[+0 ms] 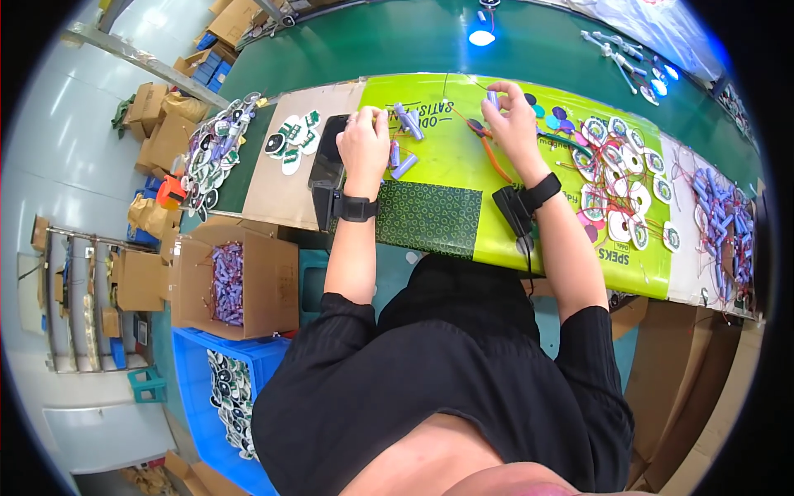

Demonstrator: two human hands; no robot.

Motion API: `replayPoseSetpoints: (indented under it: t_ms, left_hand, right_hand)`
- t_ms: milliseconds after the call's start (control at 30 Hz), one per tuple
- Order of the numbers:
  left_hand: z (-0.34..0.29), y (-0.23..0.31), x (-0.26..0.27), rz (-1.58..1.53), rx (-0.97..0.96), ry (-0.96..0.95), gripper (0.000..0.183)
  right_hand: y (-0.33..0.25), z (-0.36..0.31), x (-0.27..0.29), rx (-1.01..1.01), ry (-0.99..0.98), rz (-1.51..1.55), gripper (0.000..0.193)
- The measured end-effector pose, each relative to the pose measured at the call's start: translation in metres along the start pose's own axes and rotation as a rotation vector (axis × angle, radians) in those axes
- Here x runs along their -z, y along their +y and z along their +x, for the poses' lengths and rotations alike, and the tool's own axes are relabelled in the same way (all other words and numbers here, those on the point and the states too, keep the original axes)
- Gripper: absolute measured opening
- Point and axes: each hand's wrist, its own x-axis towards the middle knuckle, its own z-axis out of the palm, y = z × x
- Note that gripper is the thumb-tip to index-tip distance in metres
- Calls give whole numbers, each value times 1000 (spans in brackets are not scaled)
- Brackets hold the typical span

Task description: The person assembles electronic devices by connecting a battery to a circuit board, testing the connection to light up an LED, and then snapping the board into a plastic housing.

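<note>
Between the thumb and fingers of my right hand (514,128) is a small lavender cylindrical battery cell (493,99), with a thin dark wire arching away to the left. Pliers with orange handles (495,161) lie just below that hand on the yellow-green mat (447,157). My left hand (366,145) is raised over the mat's left edge with its fingers pinched together; what they hold, if anything, is too small to tell. Several loose lavender cells (405,167) lie right beside it. A dark phone (329,140) rests to its left.
White round circuit pieces with red wires (616,178) cover the mat's right side, beside a heap of wired cells (724,223). Green-and-white boards (294,140) lie left of the phone. Below the table's left stand a carton of cells (277,273) and a blue bin (186,364).
</note>
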Motion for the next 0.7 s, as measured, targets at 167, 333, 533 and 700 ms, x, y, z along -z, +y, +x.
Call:
replayPoseSetpoints:
  t_ms: [167,333,533,700]
  left_hand:
    - [-6,31,7,152,-277,144,30]
    - [-12,63,14,-415,-24,-180,29]
    - [-11,59,-7,-596,73,-229,22]
    - [-14,56,-7,-717,123,-206,15]
  right_hand:
    - [-2,-2,-3,21,-35,68,29]
    - [-18,-8,-2,-75,-87,222,31]
    - [-30,-21,-15,-113,-164,346,33]
    - [-32,-26,-18,-156,-314,210,27]
